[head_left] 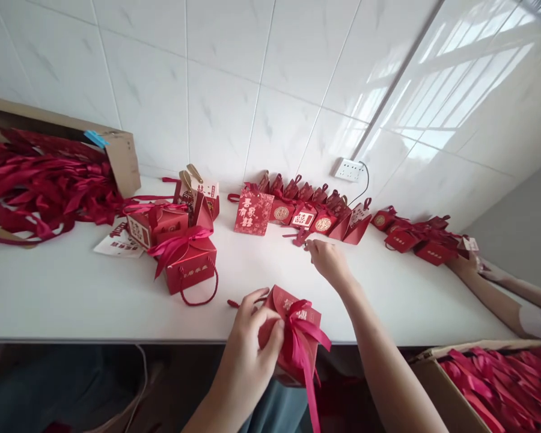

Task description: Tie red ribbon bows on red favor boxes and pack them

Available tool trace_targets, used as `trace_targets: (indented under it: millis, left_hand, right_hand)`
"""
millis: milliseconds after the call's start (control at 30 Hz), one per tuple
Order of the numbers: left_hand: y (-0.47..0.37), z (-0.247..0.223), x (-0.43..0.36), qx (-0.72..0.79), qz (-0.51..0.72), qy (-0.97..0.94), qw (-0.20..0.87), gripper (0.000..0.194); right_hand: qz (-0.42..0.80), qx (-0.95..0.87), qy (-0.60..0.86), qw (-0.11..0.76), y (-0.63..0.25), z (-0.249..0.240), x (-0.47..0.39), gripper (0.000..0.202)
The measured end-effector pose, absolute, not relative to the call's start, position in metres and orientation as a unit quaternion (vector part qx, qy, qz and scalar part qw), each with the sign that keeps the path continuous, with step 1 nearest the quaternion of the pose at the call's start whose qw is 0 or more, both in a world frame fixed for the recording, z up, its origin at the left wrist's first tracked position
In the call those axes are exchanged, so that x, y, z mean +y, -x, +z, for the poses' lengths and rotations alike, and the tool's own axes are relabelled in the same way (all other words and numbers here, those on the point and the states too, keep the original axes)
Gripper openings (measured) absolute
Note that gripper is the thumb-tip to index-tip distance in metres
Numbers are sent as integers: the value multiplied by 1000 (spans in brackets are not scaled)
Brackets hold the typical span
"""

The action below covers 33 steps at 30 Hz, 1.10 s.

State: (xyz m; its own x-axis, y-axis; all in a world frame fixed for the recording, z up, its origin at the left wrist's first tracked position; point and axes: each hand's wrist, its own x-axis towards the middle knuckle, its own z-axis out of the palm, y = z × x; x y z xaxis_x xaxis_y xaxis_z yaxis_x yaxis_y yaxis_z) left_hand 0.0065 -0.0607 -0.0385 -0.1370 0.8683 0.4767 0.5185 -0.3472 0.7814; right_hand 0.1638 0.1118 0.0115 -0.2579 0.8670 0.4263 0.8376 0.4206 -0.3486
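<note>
My left hand [252, 343] grips a red gift box [270, 337] at the table's front edge, thumb and fingers on its side. A bright pink-red ribbon bow [297, 328] is tied on the box, and one long tail hangs down. Farther back, my right hand [328, 260] reaches over the tabletop with its fingers pinched together. Its fingertips meet the edge of a small dark red tag-like piece [301, 236]. Just behind that piece stand several red favor boxes [306, 216] in rows, beside a flat red printed card box [253, 211].
On the left, a cardboard carton [122, 162] spills red ribbons. Red gift boxes [192, 264] stand nearby on the white table [198, 322]. At right, another person's hand [464, 264] is by more red boxes [435, 251]. An open carton [437, 385] of ribbons sits at the lower right.
</note>
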Motion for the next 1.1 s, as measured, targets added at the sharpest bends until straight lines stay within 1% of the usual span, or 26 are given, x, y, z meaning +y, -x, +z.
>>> trace_targets:
  millis: [100, 133, 200, 267, 333, 500, 567, 633, 733, 767, 867, 1000, 1100]
  left_hand:
    - [-8, -34, -61, 547, 517, -634, 177, 17]
    - [-8, -33, -61, 547, 518, -633, 179, 15]
    - [-9, -31, -63, 544, 520, -631, 189, 12]
    - [-9, -29, -66, 536, 521, -630, 211, 12]
    - [-9, -27, -69, 528, 520, -630, 231, 13]
    - [-9, -25, -74, 523, 512, -640, 235, 15]
    - [-10, -26, -76, 520, 514, -644, 226, 14]
    - [-11, -26, -78, 520, 515, -646, 217, 13]
    - [-12, -27, -80, 522, 513, -646, 216, 13]
    - [-12, -27, -80, 522, 513, -646, 217, 13]
    - [-12, -26, -80, 518, 519, -642, 224, 15]
    - [-13, -27, -81, 515, 523, -642, 222, 14]
    - [-14, -28, -82, 512, 527, -643, 215, 15]
  right_hand:
    - [45, -824, 480, 297, -164, 18, 67, 39]
    - [59, -852, 418, 310, -163, 21, 48, 38]
    - [109, -887, 323, 311, -161, 28, 11, 23]
    - [135, -911, 265, 287, -158, 31, -20, 23]
    - [113, -919, 248, 286, -158, 30, -39, 22]
    - [44, -906, 287, 308, -169, 15, -49, 5]
    - [35, -896, 311, 316, -172, 11, -51, 7]
    - [27, -884, 333, 327, -172, 9, -55, 4]
    - [3, -884, 342, 319, -167, 7, -62, 23]
    - [-6, -889, 335, 312, -165, 7, -64, 25]
    - [-25, -890, 328, 317, -162, 4, -65, 21]
    - [-38, -858, 376, 347, -162, 1, -64, 16]
    - [-18, -842, 402, 359, -159, 2, -64, 12]
